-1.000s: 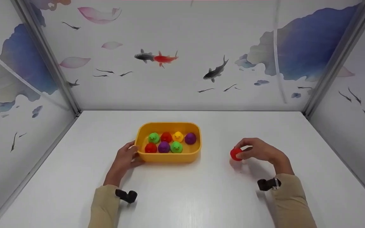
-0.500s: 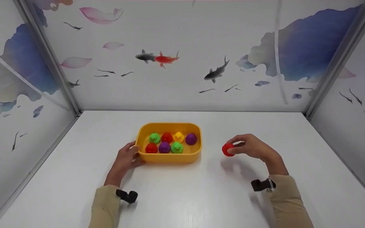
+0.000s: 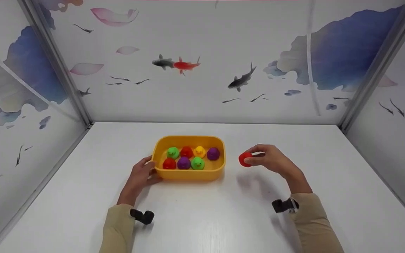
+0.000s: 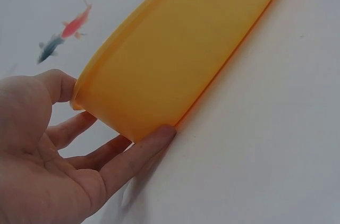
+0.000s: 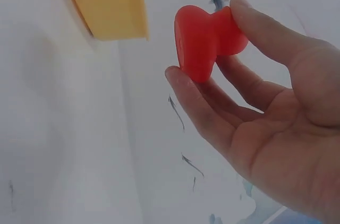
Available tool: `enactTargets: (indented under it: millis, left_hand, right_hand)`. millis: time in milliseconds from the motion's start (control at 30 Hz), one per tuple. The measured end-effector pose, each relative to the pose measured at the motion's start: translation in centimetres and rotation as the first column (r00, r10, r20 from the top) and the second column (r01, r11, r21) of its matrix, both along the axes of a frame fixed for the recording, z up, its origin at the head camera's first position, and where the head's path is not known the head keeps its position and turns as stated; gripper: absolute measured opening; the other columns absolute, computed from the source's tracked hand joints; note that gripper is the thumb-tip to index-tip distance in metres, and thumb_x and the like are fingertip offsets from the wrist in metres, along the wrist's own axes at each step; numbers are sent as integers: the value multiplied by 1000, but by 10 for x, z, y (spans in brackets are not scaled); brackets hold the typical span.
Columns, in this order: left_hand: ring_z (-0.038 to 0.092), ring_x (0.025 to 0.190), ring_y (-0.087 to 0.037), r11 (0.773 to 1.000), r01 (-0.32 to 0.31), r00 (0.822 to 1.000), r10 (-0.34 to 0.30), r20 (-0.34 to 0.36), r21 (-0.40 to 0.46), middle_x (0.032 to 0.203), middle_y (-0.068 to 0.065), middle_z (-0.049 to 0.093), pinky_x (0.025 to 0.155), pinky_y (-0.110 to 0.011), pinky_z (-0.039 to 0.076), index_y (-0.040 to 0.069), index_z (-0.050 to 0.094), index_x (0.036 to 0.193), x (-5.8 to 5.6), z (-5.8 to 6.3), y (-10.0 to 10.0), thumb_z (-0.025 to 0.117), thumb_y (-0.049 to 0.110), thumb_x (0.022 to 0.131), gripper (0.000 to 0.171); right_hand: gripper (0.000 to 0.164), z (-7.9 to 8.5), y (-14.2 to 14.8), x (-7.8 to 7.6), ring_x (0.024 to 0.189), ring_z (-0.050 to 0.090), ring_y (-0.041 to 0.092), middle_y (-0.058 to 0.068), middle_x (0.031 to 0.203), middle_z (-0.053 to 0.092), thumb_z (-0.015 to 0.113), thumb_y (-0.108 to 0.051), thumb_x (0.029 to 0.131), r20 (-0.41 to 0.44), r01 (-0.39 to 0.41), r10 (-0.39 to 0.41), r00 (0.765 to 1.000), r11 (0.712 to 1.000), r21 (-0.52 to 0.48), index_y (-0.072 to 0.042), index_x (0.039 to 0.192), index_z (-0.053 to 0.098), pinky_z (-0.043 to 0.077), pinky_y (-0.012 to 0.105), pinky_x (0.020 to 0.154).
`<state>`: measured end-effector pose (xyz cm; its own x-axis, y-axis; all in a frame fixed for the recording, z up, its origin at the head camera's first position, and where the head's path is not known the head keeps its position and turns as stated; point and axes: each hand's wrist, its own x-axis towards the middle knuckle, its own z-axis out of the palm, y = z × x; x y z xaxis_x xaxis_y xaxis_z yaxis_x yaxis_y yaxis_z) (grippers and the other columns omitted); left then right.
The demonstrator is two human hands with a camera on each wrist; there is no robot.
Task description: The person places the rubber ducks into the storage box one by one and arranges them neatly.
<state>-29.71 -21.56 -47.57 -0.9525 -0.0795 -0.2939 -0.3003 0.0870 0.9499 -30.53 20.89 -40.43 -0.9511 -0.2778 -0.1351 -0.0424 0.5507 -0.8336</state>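
My left hand [image 3: 141,175] holds the left end of a yellow plastic tub [image 3: 188,175]. In the left wrist view, its thumb is at the rim and its fingers lie against the outer wall, one reaching the bottom edge. Several small toy ducks stand inside the tub: red [image 3: 169,163], green [image 3: 198,163], purple [image 3: 184,163] and yellow [image 3: 199,151]. To the right of the tub, my right hand [image 3: 271,160] pinches a red toy duck [image 5: 199,41] between thumb and fingers, above the table. Its shadow falls below it.
The tub stands on a white table [image 3: 202,214]. White panels printed with fish enclose the back and both sides, with metal posts [image 3: 367,70] at the corners. A black wrist camera [image 3: 285,205] sits on each sleeve.
My right hand has lifted the red toy duck off the table and carried it left, towards the tub. The left hand and the tub have stayed in place.
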Motion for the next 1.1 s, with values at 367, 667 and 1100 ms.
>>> enactTargets:
  millis: [367,667,1100]
  left_hand:
    - [62,120,-28,1000,-4,1000,4,3,4,148,-15,51,95,-35,59,17,35,155,0,-2,2,47,29,105,53]
    - [63,118,-27,999,-16,1000,16,-6,29,148,-17,51,93,-37,60,16,36,154,2,-4,1,46,26,103,53]
    - [59,123,-28,1000,-16,1000,16,-7,24,148,-15,50,96,-36,59,17,37,154,-1,-1,0,46,28,104,51]
  right_hand:
    - [46,7,-38,-15,118,64,29,12,128,67,75,-35,89,22,54,-53,998,997,-55,-12,127,63,49,48,110]
    - [45,7,-72,-20,122,61,32,13,138,60,76,-33,88,27,65,-62,998,993,-98,-11,126,66,51,45,108]
    - [38,-16,-104,-27,127,56,32,13,150,49,77,-27,88,100,187,-177,979,977,-107,-12,122,70,51,50,108]
